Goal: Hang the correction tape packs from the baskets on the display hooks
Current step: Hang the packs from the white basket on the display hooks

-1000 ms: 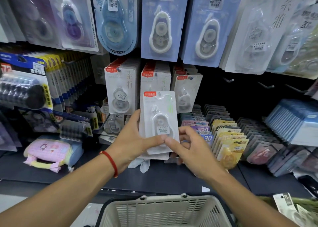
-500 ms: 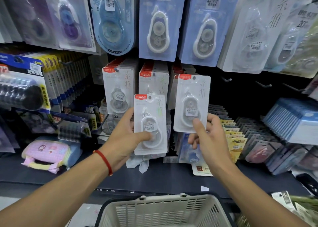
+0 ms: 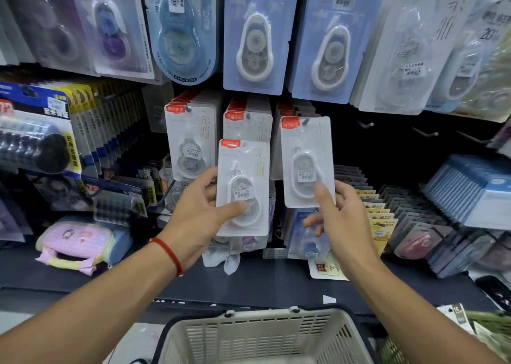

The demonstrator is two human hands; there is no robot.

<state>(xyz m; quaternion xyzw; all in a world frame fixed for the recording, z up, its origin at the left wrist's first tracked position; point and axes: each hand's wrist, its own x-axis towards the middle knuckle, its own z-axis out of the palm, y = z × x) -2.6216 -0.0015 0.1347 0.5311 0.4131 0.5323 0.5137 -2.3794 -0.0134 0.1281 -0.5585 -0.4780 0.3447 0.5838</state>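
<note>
Now mid-hanging: right hand (image 3: 341,220) pinches a correction tape pack (image 3: 305,162) by its bottom edge, hole at the hook (image 3: 305,121) above the grip. Left hand (image 3: 200,214) grips a second pack (image 3: 243,187), waiting. Next, I'd judge: seat it, release.

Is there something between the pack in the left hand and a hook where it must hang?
Nothing visible blocks it. The left hand holds the pack in front of the middle hook, just below it.
</note>
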